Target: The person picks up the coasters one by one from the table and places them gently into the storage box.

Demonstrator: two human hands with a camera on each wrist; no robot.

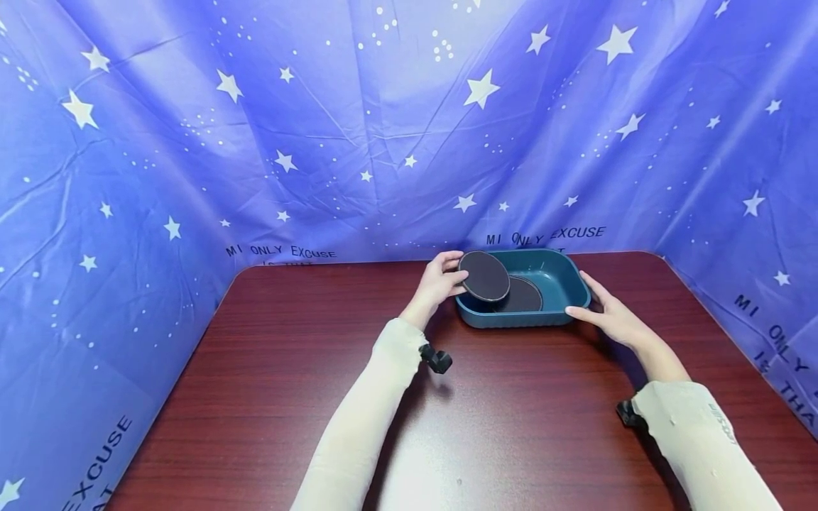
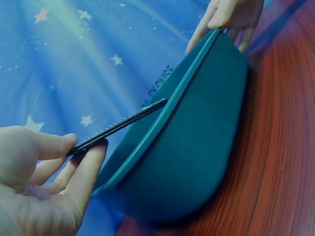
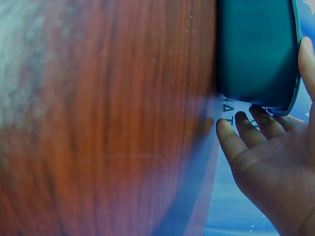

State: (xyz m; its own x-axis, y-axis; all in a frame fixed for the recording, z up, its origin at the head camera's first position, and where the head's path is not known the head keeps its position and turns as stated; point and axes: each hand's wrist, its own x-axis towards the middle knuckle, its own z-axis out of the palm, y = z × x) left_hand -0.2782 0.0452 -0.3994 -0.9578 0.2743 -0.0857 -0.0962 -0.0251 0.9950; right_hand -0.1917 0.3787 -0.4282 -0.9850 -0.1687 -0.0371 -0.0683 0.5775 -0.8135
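Observation:
With thumb and fingers, my left hand (image 1: 441,280) pinches a thin dark round coaster (image 1: 487,277) with a stitched-looking edge. The coaster is tilted over the left end of a teal plastic bin (image 1: 530,320). Its thin edge shows in the left wrist view, crossing the bin's rim. A second dark coaster (image 1: 525,295) lies inside the bin, partly hidden behind the first. At the bin's right end, my right hand (image 1: 610,312) holds the corner, thumb on the front rim and fingers along the outer end wall. Those fingers (image 3: 248,130) also appear in the right wrist view.
The bin stands near the back edge of a dark red wood table (image 1: 287,369). A blue curtain (image 1: 383,142) with white stars hangs close behind and along both sides. Black wrist cameras (image 1: 437,358) sit at both sleeve cuffs.

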